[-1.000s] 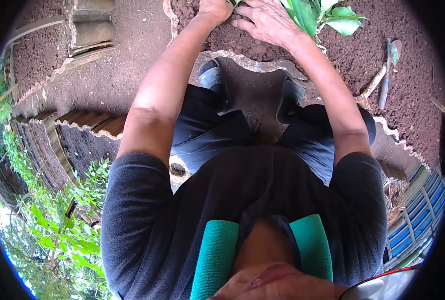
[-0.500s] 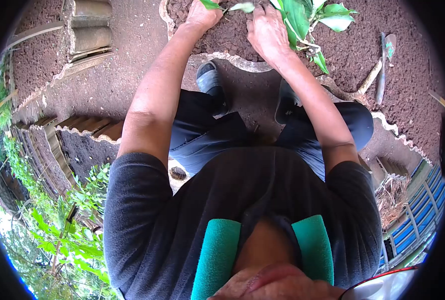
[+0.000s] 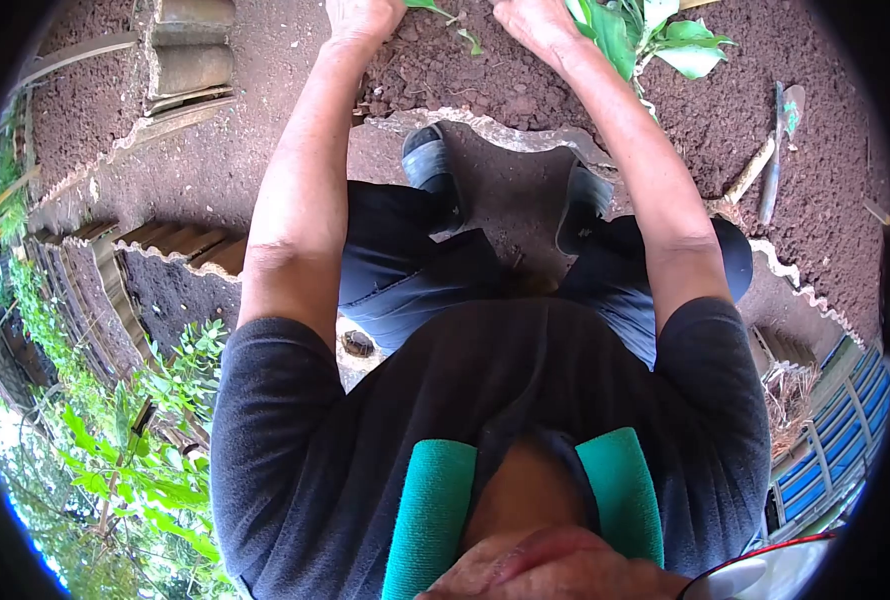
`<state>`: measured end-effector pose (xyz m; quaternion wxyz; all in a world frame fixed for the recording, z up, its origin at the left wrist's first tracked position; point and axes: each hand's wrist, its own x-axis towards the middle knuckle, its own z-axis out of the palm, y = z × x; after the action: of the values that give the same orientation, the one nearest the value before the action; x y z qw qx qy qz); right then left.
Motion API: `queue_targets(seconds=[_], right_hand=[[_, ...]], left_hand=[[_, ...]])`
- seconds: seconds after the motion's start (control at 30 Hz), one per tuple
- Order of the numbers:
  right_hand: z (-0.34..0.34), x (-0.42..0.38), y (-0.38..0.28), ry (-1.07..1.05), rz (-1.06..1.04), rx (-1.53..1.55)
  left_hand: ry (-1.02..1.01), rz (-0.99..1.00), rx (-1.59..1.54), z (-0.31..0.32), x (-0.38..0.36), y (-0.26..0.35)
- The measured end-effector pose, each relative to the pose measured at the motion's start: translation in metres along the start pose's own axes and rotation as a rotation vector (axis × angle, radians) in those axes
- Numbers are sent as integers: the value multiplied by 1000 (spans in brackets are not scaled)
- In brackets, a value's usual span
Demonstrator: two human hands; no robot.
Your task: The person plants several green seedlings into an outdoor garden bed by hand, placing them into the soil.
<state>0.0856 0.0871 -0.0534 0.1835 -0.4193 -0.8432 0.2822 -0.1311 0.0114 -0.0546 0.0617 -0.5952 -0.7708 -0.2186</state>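
Since half a second ago my hands sit farther apart and higher, now half cut off by the top edge, and the soil between them lies bare. The loose leaf that was by my left hand (image 3: 363, 18) now shows as a small sprig (image 3: 457, 24) lying on the soil (image 3: 485, 75) between the hands.

Both arms reach straight out from the shoulders, elbows nearly locked. My left hand presses palm down on the soil; its fingers are out of frame, so I cannot tell its grip. My right hand (image 3: 530, 20) rests at the base of the plant (image 3: 655, 35), against its lowest leaves; whether its grip closes on the stem I cannot tell.

The plant stands in the bed at the top, right of centre, its leaves spreading to the right of my wrist. A trowel (image 3: 773, 150) lies on the soil well to the right. A scalloped edging (image 3: 495, 125) borders the bed, with my shoes (image 3: 430, 165) just inside its curve on packed dirt. More edged beds run to the left, green foliage (image 3: 125, 470) at lower left, a blue fence (image 3: 825, 460) at lower right.
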Motion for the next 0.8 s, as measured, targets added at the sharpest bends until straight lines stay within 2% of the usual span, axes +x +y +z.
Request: queue_targets(seconds=[0.07,0.1,0.13,0.17,0.2,0.27,0.3,0.4,0.43,0.5,0.53,0.57,0.6,0.7,0.73,0.8], right_hand=[[2,10,1,227,-115,-72],[-2,19,-1,246,-121,-130],[-2,28,0,265,-128,-188],[1,35,2,340,-179,-161],[12,45,13,320,-207,-207],[29,64,39,287,-260,-311],[17,63,26,130,-124,-219],[-15,53,7,-45,-55,130],[-16,53,10,-71,68,404],[-18,50,18,-126,324,948],[-21,50,22,-110,324,1013],[-24,50,25,-92,324,1079],[-27,51,27,-73,324,1145],[-40,53,22,-44,235,1003],[-47,48,12,-22,190,956],[-67,35,-21,-61,42,340]], left_hand=[[-45,-33,80,27,-22,-15],[-259,-138,160,0,-18,16],[-96,4,194,5,-29,17],[-229,-15,236,10,-33,17],[-359,-29,277,-1,-34,28],[-406,-1,185,-18,-37,46],[-430,13,136,-22,-39,50],[-668,135,-7,7,-40,33],[-431,-8,-199,9,-55,38],[-416,-80,-169,16,-56,45],[-410,-115,-153,18,-55,50],[-223,-88,-135,29,-60,52],[-162,-33,-153,37,-56,48],[26,125,-204,49,-43,33],[-20,98,-289,43,-40,31],[-117,43,-460,26,-23,33]])
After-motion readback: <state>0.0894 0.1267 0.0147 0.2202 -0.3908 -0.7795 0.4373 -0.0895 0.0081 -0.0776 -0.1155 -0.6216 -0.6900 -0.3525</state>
